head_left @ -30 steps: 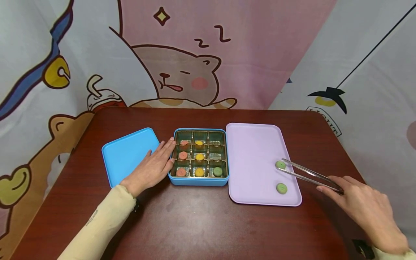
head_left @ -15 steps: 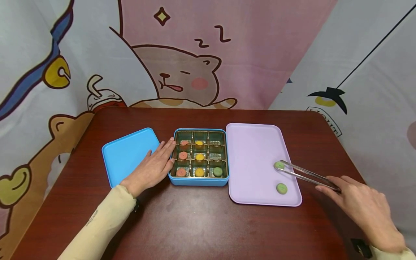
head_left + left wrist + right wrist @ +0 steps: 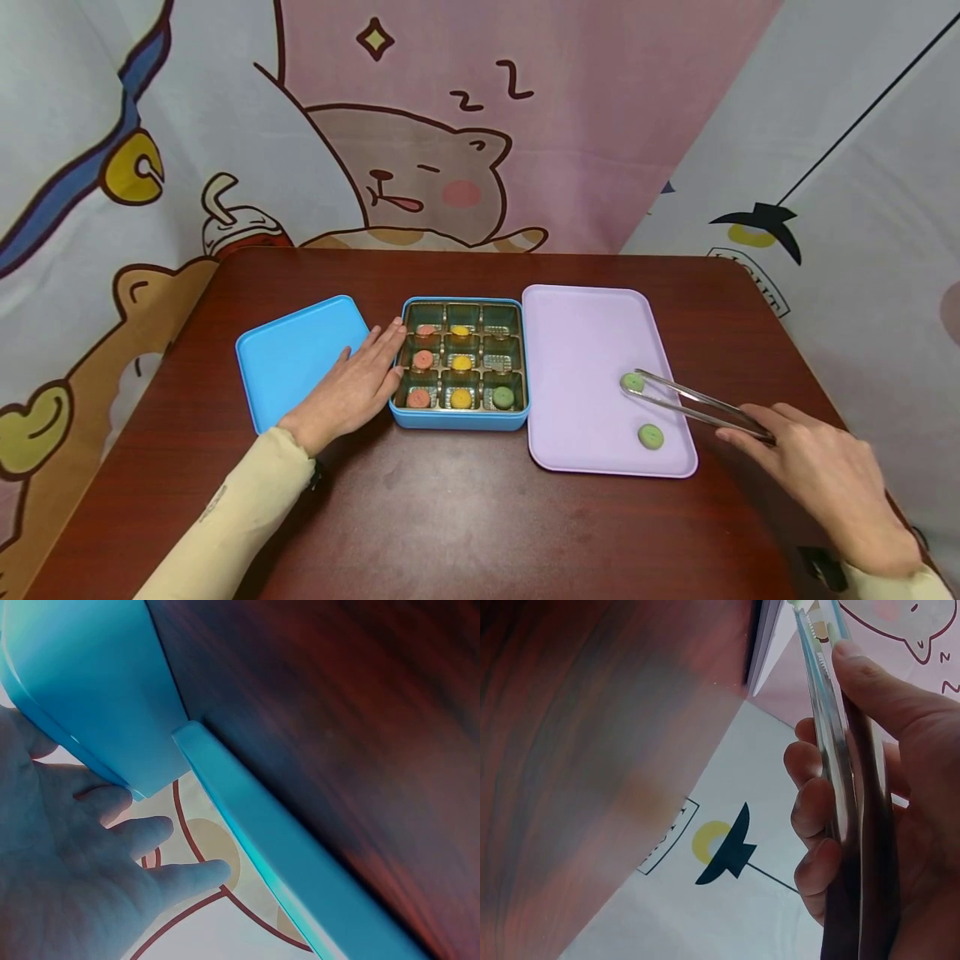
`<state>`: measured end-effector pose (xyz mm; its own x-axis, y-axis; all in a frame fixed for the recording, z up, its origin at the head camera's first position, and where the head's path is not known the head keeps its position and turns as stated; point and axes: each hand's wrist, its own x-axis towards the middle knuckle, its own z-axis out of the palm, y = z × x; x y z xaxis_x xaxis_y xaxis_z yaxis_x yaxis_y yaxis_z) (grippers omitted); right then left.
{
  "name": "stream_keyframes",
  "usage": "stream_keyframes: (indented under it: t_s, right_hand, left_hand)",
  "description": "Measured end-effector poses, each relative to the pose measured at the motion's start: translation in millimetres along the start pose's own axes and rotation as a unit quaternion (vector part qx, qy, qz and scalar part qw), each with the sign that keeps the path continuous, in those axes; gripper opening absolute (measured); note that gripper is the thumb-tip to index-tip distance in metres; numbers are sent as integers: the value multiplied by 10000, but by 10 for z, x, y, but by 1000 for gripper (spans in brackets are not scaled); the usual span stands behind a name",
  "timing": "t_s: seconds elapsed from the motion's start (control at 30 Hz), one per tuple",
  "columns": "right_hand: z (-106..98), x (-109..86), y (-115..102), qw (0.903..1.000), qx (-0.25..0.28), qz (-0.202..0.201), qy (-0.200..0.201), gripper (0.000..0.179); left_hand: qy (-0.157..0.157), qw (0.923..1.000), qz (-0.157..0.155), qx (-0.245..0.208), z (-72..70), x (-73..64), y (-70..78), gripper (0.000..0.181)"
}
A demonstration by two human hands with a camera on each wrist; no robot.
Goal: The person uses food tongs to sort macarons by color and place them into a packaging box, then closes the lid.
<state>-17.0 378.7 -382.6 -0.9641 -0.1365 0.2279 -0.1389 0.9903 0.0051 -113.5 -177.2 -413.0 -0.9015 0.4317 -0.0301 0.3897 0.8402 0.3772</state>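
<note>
My right hand (image 3: 821, 483) grips a pair of metal tongs (image 3: 701, 406), its fingers curled round the handles in the right wrist view. Between the tong tips is a round green piece, like a button or cookie (image 3: 633, 382), over the lilac tray (image 3: 585, 333). A second green piece (image 3: 651, 436) lies on that tray nearer the front. My left hand (image 3: 352, 383) rests with straight fingers against the left rim of a blue box (image 3: 459, 422). Inside, a gold divided insert holds pink pieces (image 3: 423, 359) in the left column, yellow ones (image 3: 461, 362) in the middle, and one green (image 3: 503, 397) at front right.
A blue lid (image 3: 300, 350) lies on the dark wooden table (image 3: 450, 517), left of the box and partly under my left hand and wrist. The tray stands right beside the box. A cartoon-printed cloth (image 3: 600, 125) hangs behind the table.
My right hand and the tongs have moved left a little, and the green piece between the tips has shifted left with them. My left hand has stayed put.
</note>
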Motion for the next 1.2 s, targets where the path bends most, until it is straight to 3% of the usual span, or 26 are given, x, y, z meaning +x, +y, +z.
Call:
stream_keyframes:
  t_s: [0.23,0.83,1.2]
  right_hand:
    - [8,-22,-1,9996,-36,147,-240,52]
    - [0,11,-3,9996,43,-178,206,48]
    - [-60,120,-160,9970,136,-510,562,49]
  left_hand:
    - [3,10000,-3,-9,7,2,1,63]
    - [-40,10000,-25,-16,-3,-1,-2,64]
    - [-54,10000,-46,-11,5,1,-10,64]
